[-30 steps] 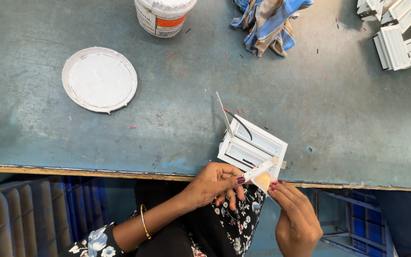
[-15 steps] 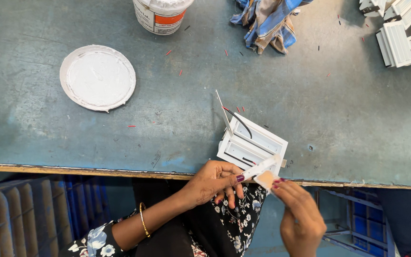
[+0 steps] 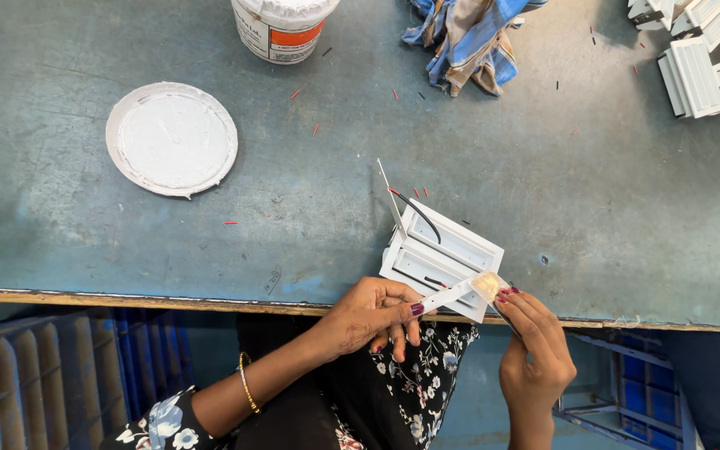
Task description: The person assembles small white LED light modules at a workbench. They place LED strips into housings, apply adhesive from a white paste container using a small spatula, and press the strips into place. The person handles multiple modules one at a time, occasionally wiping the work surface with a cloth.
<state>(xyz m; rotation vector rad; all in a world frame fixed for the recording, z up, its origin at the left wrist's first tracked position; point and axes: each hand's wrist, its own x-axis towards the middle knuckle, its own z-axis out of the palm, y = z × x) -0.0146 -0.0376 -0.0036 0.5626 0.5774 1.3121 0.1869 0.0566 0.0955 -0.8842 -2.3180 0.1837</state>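
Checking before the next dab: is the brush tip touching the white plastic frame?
Touching. The head view shows the brush's yellowish tip lying on the white frame's near corner, with no gap showing.

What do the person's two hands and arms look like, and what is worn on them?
Both hands are bare, without gloves. The left hand has dark red nail polish and a thin gold bangle at the wrist; a floral sleeve covers the upper arm. The right hand also has dark red nails.

Lid (image 3: 172, 138) lies left of housing (image 3: 441, 257), tub (image 3: 281, 25) behind.
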